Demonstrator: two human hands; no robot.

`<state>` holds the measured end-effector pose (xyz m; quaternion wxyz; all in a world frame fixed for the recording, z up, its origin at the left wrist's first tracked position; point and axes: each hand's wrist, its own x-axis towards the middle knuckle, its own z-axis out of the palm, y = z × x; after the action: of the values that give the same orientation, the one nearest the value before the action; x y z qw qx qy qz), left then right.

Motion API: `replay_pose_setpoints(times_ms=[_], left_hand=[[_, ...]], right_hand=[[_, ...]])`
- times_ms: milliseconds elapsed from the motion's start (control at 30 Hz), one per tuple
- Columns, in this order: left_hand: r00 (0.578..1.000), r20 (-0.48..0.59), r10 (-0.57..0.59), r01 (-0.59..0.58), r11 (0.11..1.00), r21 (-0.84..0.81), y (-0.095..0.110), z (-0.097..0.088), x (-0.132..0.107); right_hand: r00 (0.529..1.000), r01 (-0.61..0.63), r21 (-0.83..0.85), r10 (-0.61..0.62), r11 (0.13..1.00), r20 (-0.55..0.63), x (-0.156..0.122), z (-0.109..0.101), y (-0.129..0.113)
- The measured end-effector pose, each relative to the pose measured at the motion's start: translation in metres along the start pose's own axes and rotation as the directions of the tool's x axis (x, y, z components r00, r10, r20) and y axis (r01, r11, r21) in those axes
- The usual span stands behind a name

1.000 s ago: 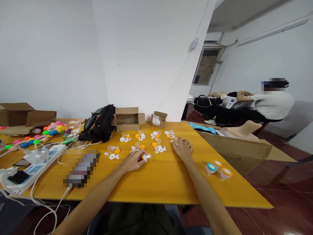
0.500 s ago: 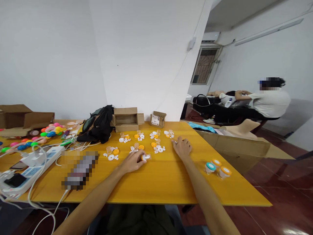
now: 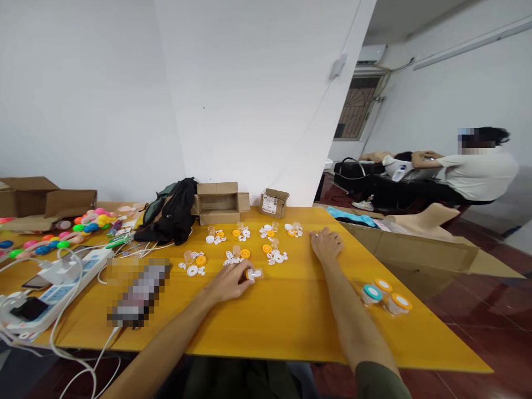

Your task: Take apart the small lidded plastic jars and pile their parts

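My left hand (image 3: 233, 280) is closed around a small clear plastic jar (image 3: 257, 274) with an orange lid end, tilted on its side just over the table. White bits show inside the jar. Farther right, my right hand (image 3: 327, 244) rests low over the tabletop, fingers apart and slightly bent; no held thing can be made out. Left of it lies a cluster of white cut-out pieces (image 3: 288, 227) with an orange lid and clear cup. Similar sets, one with a white ring piece (image 3: 192, 271), are spread in rows beyond my left hand.
Three lidded jars, one with a teal lid (image 3: 372, 293), stand at the right. Small cardboard boxes (image 3: 219, 206) and a black bag (image 3: 177, 216) line the back. A power strip (image 3: 78, 282), cables and a phone (image 3: 143, 293) occupy the left. Another person (image 3: 477, 172) sits beyond.
The whole view has swung a little, so things appear farther right. My right hand has shifted slightly right, away from the nearby pieces. My left hand keeps hold of the jar.
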<state>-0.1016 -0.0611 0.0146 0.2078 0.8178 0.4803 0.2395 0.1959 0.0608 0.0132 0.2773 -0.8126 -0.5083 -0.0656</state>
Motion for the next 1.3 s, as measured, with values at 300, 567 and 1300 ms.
replay_pose_setpoints(times_ms=[300, 567, 1300], left_hand=[[0.998, 0.049, 0.027, -0.03, 0.998, 0.046, 0.0, 0.007, -0.006], [0.997, 0.068, 0.04, -0.043, 0.998, 0.051, 0.005, 0.008, -0.008], [0.997, 0.079, 0.014, -0.017, 0.999, 0.035, 0.015, 0.003, -0.005]], right_hand=[[0.999, 0.044, -0.056, -0.043, 0.997, 0.019, 0.034, 0.015, -0.005], [0.994, 0.094, -0.018, -0.093, 0.995, 0.048, 0.045, 0.02, -0.007], [0.918, 0.396, 0.033, -0.394, 0.918, -0.057, -0.044, -0.008, -0.006]])
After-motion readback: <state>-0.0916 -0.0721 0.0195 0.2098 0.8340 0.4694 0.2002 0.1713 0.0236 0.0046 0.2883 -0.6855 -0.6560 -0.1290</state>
